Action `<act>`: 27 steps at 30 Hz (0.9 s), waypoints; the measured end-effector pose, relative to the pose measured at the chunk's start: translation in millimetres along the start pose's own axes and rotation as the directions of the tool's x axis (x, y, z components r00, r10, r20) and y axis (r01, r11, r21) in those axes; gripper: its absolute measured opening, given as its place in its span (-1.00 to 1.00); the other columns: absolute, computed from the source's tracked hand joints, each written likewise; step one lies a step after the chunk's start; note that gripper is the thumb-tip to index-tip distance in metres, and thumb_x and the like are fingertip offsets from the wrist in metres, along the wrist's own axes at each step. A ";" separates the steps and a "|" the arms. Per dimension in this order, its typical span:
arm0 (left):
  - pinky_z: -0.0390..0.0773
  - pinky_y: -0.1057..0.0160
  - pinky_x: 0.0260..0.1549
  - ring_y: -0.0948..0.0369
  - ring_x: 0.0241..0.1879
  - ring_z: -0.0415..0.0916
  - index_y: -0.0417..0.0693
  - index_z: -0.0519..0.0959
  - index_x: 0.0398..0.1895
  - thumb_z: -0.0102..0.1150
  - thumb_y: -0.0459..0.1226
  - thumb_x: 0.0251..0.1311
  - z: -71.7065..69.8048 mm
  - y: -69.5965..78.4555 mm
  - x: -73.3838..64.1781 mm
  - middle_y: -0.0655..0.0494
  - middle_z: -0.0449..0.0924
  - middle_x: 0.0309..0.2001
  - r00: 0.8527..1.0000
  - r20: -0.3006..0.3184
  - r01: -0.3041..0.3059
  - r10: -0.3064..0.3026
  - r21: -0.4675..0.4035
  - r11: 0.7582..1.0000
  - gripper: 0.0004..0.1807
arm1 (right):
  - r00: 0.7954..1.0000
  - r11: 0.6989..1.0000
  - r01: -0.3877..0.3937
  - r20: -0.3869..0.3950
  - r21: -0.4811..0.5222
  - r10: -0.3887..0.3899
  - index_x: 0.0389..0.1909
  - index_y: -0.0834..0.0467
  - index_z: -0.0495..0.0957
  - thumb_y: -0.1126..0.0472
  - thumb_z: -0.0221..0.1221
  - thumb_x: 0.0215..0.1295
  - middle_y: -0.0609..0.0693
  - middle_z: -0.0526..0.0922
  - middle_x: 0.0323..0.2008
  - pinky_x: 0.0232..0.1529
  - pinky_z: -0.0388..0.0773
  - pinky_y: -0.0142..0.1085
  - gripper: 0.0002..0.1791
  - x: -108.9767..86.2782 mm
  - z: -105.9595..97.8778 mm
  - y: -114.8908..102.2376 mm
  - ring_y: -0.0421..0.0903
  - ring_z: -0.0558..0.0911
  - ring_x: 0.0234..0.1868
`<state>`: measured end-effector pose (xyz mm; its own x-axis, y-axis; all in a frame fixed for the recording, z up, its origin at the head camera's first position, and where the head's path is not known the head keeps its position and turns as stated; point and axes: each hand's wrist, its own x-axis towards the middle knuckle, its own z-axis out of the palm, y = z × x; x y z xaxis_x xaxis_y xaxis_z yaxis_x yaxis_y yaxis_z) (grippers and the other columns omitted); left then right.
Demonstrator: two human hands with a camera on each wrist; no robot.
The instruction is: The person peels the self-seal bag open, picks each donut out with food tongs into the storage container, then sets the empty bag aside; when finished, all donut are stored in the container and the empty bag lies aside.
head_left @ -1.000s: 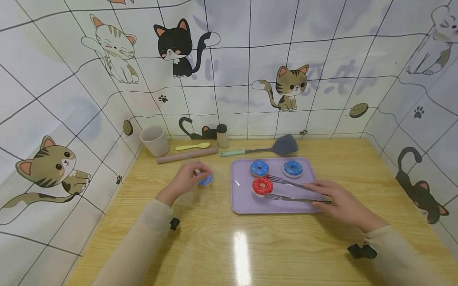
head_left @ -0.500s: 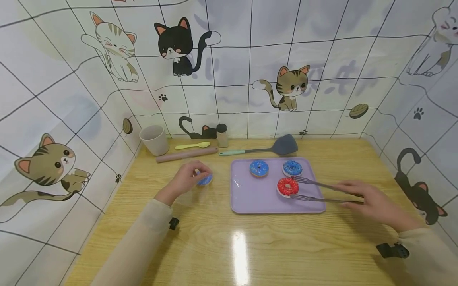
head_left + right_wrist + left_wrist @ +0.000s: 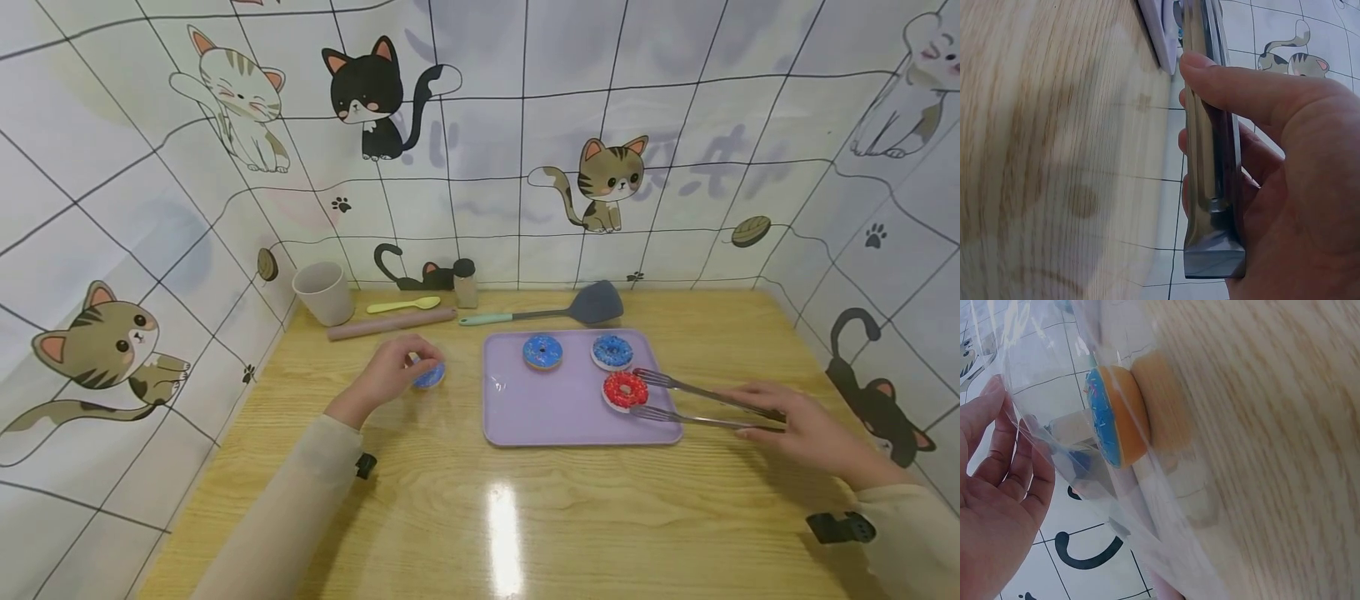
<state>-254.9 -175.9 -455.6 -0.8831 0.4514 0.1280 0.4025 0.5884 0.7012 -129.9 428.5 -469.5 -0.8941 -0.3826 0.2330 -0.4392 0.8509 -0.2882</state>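
Note:
My left hand (image 3: 392,369) pinches the edge of a clear plastic bag (image 3: 1141,540), held up off the table. Inside the bag a toy donut (image 3: 1121,415) with blue icing and a tan base rests on the table. My right hand (image 3: 810,429) grips metal tongs (image 3: 1204,137) with fork-like tips, thumb on one arm and fingers round the other side. Those tips sit at the right edge of a red-iced donut (image 3: 625,389) on the right half of the lilac tray (image 3: 540,421). Two blue-iced donuts, one at left (image 3: 542,352) and one at right (image 3: 612,352), lie along the tray's back.
Along the back wall stand a grey cup (image 3: 324,294) and a dark-capped shaker (image 3: 465,285). In front of them lie a yellow spoon (image 3: 405,306), a pinkish rolling pin (image 3: 392,325) and a spatula (image 3: 596,304) with a green handle.
The right hand and tongs have moved right, and the red donut has shifted with them from the tray's left half to its right half. My left hand keeps its place at the bag.

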 end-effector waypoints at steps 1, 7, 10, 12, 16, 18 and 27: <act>0.56 0.13 -0.12 0.18 -0.09 0.59 -0.03 0.75 -0.11 0.26 -0.27 0.42 0.1 -0.9 -0.3 0.17 0.73 -0.09 1.000 -0.001 0.000 0.000 0.001 1.000 -0.88 | 1.000 1.000 0.006 -0.001 0.006 -0.006 0.30 -0.10 0.62 0.18 0.59 -0.01 0.10 0.69 0.14 -0.10 0.64 -0.13 -0.25 0.1 0.4 0.2 -0.23 0.56 0.10; 0.58 0.13 -0.13 0.20 -0.11 0.59 -0.04 0.76 -0.11 0.27 -0.25 0.42 0.8 -7.9 0.5 0.20 0.73 -0.10 1.000 -0.008 -0.014 0.014 -0.002 1.000 -0.87 | 0.999 0.999 0.045 -0.012 0.017 -0.045 0.30 -0.07 0.62 0.20 0.60 -0.02 0.02 0.68 0.12 -0.09 0.53 -0.48 -0.24 -0.4 3.2 2.0 -0.62 0.34 0.14; 0.58 0.12 -0.12 0.19 -0.09 0.60 -0.08 0.76 -0.10 0.27 -0.28 0.42 0.8 -7.8 1.1 0.19 0.73 -0.10 1.000 -0.004 -0.020 0.020 -0.010 1.000 -0.87 | 0.999 0.999 0.046 -0.008 0.018 -0.046 0.30 -0.07 0.62 0.20 0.60 -0.02 0.00 0.68 0.13 -0.13 0.58 -0.40 -0.24 -1.6 3.9 2.3 -0.63 0.34 0.14; 0.57 0.14 -0.12 0.20 -0.09 0.59 -0.07 0.75 -0.10 0.27 -0.28 0.41 0.8 -7.9 0.8 0.19 0.73 -0.10 1.000 -0.001 -0.015 0.015 -0.012 1.000 -0.87 | 0.999 0.999 0.043 -0.004 0.021 -0.043 0.30 -0.08 0.62 0.19 0.60 -0.02 0.00 0.68 0.13 -0.12 0.58 -0.42 -0.24 -2.5 5.1 2.6 -0.61 0.35 0.14; 0.58 0.15 -0.13 0.21 -0.09 0.59 -0.04 0.76 -0.10 0.28 -0.26 0.41 1.4 -8.3 1.9 0.21 0.73 -0.10 1.000 0.002 -0.008 0.008 -0.011 1.000 -0.87 | 1.000 0.999 0.011 -0.002 0.041 -0.011 0.30 -0.11 0.61 0.15 0.61 -0.02 0.03 0.68 0.15 -0.08 0.45 -0.59 -0.23 -5.3 6.9 2.3 -0.62 0.35 0.14; 0.58 0.15 -0.14 0.20 -0.10 0.58 -0.04 0.76 -0.10 0.27 -0.24 0.42 1.6 -8.5 2.5 0.21 0.73 -0.09 1.000 0.003 -0.008 0.008 -0.011 1.000 -0.86 | 1.000 0.999 -0.004 -0.009 0.044 0.004 0.31 -0.13 0.61 0.12 0.61 -0.03 0.05 0.68 0.16 -0.07 0.43 -0.59 -0.22 -5.3 7.7 -1.0 -0.61 0.35 0.15; 0.58 0.16 -0.13 0.22 -0.12 0.58 -0.03 0.76 -0.10 0.27 -0.22 0.42 1.4 -9.0 4.6 0.21 0.74 -0.07 1.000 -0.002 -0.002 0.002 0.006 1.000 -0.85 | 0.999 1.000 0.002 -0.046 0.030 -0.001 0.31 -0.12 0.60 0.14 0.61 -0.02 0.06 0.69 0.17 -0.04 0.60 -0.30 -0.22 14.1 10.8 -41.3 0.06 0.64 0.09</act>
<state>-262.2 -178.3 -462.4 -0.8828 0.4511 0.1309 0.4057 0.5918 0.6965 -125.3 384.1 -464.4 -0.8889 -0.3663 0.2752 -0.4434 0.8389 -0.3156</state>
